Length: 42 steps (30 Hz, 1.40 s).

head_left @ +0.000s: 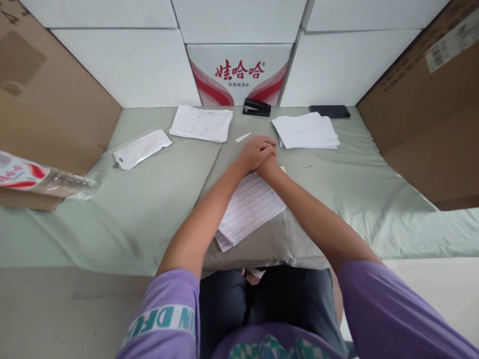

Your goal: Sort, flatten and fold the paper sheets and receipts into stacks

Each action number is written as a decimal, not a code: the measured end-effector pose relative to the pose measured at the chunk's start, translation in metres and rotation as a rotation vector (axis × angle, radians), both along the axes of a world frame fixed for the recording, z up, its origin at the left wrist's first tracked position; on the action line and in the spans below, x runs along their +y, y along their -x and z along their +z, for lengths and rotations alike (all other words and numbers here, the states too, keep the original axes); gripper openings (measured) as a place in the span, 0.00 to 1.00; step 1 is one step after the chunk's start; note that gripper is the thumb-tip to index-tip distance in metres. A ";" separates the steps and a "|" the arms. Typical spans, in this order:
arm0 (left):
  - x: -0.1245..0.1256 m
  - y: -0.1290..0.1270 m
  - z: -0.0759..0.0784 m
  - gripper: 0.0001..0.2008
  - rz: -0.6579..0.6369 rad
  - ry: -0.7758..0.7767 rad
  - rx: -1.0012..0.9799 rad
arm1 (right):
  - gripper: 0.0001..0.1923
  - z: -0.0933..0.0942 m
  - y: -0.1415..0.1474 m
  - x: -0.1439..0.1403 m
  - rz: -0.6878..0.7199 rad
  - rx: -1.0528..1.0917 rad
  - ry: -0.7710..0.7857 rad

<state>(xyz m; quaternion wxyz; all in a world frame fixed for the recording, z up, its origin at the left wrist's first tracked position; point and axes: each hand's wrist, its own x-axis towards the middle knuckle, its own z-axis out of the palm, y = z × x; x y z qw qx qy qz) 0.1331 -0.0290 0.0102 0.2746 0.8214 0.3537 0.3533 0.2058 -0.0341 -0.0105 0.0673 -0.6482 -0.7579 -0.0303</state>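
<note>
White cartons wall in the back of this workspace, brown cardboard leans in at both sides, and a pale green cloth [149, 209] covers the table. From my remote seat I read it left to right. At far left a plastic water bottle [41, 179] juts in at the edge of the view; I cannot tell what supports it, and if it rolls or leaks it could wet the cloth and the paper. Next lies a white plastic pouch [142, 148], flat and well apart from the hands, then a stack of printed sheets [202, 123] near the back. A small paper scrap [243, 136] sits just ahead of the hands. My left hand [256, 152] and right hand [270, 167] are clasped together, left over right, pinching nothing that I can see; both wrists rest on the printed sheet stack [249, 207], which lies tilted and overhangs the near table edge. I judge that stack the weak point: a drag of either forearm could fan the sheets or slide them off onto the lap. Behind the hands a black stapler [256, 107] stands against the red-lettered carton [239, 75]. Further right lie a loose pile of white paper [305, 130] and a dark flat case [330, 111].
</note>
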 end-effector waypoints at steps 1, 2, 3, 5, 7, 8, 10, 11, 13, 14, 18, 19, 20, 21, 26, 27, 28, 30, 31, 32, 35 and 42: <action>-0.002 0.001 -0.004 0.18 0.023 -0.005 -0.053 | 0.25 0.002 0.000 -0.003 0.009 -0.021 0.035; -0.005 0.003 -0.007 0.18 0.046 -0.015 -0.092 | 0.25 0.004 0.000 -0.007 0.029 -0.010 0.073; -0.008 0.004 -0.010 0.17 0.066 -0.028 -0.121 | 0.26 0.007 0.000 -0.011 0.036 0.006 0.079; -0.014 0.006 -0.014 0.17 0.100 -0.059 -0.159 | 0.27 0.012 0.001 -0.017 0.037 0.058 0.066; -0.017 0.008 -0.017 0.18 0.128 -0.072 -0.180 | 0.27 0.015 0.002 -0.020 0.048 0.102 0.069; -0.018 0.008 -0.019 0.18 0.136 -0.069 -0.182 | 0.27 0.016 0.003 -0.020 0.055 0.114 0.073; -0.018 0.009 -0.021 0.18 0.138 -0.048 -0.169 | 0.25 0.016 0.003 -0.019 0.066 0.115 0.086; -0.018 0.009 -0.021 0.18 0.135 -0.040 -0.162 | 0.23 0.016 0.002 -0.018 0.071 0.106 0.093; -0.018 0.008 -0.021 0.18 0.124 -0.042 -0.171 | 0.22 0.015 0.001 -0.016 0.067 0.082 0.096; -0.018 0.007 -0.020 0.17 0.122 -0.047 -0.185 | 0.21 0.015 0.001 -0.016 0.064 0.074 0.095; -0.016 0.007 -0.014 0.16 0.096 -0.014 -0.182 | 0.22 0.016 0.000 -0.015 0.041 0.082 0.130; -0.015 0.009 -0.012 0.16 0.078 0.007 -0.176 | 0.23 0.016 0.000 -0.015 0.042 0.082 0.138; -0.014 0.012 -0.010 0.15 0.062 0.033 -0.179 | 0.23 0.017 -0.001 -0.015 0.045 0.083 0.134; -0.014 0.016 -0.008 0.15 0.053 0.063 -0.195 | 0.23 0.018 -0.001 -0.016 0.049 0.087 0.122; -0.032 0.048 -0.005 0.18 0.233 0.217 -0.209 | 0.21 0.021 -0.002 -0.019 0.034 0.142 0.049; -0.039 0.054 -0.006 0.18 0.284 0.238 -0.171 | 0.20 0.022 -0.002 -0.020 0.034 0.142 0.044; -0.045 0.059 -0.007 0.18 0.326 0.248 -0.131 | 0.20 0.022 -0.002 -0.020 0.037 0.140 0.043; -0.058 0.065 -0.009 0.14 0.374 0.235 -0.003 | 0.19 0.022 -0.003 -0.019 0.031 0.141 0.051; -0.063 0.066 -0.010 0.11 0.381 0.213 0.078 | 0.19 0.022 -0.004 -0.018 0.024 0.145 0.059; -0.067 0.066 -0.010 0.08 0.377 0.189 0.163 | 0.19 0.023 -0.005 -0.018 0.018 0.151 0.068; -0.076 0.062 -0.009 0.09 0.330 0.130 0.371 | 0.19 0.024 -0.007 -0.016 -0.001 0.175 0.090; -0.087 0.051 -0.005 0.17 0.322 0.140 0.543 | 0.18 0.025 -0.009 -0.014 0.002 0.192 0.097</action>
